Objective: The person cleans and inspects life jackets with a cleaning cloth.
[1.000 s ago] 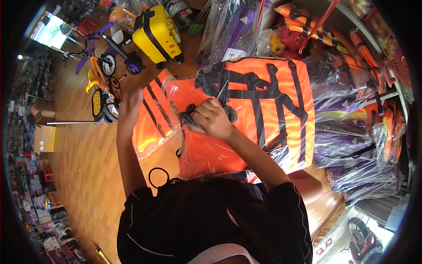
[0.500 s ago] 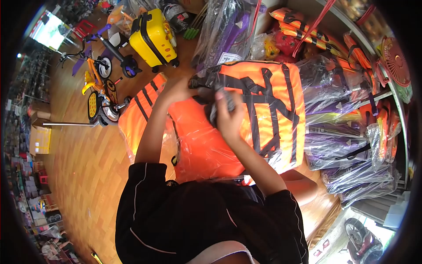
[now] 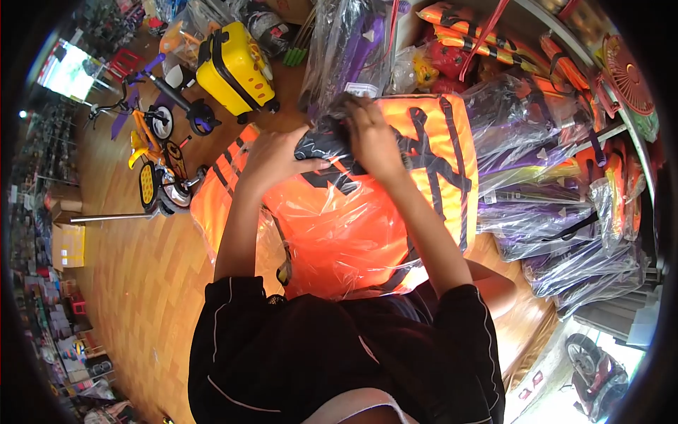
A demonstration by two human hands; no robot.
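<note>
Orange life vest (image 3: 367,212) in plastic wrap gripped at its top edge, upper centre of the frame.
Both arms are stretched forward; the left hand (image 3: 279,157) and right hand (image 3: 373,138) are clenched on the vest's dark bunched top.

- Wooden floor (image 3: 134,268): herringbone parquet, warm brown.
- Yellow suitcase (image 3: 233,67): standing on the floor.
- Children's tricycles (image 3: 159,152): parked beside it.
- Orange life vest in plastic wrap (image 3: 226,191): lying flat.
- Cardboard box (image 3: 68,244): at the left edge.

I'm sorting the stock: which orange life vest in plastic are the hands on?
The big one in front of the person, under both hands; the other lies untouched on the floor beside it.
</note>
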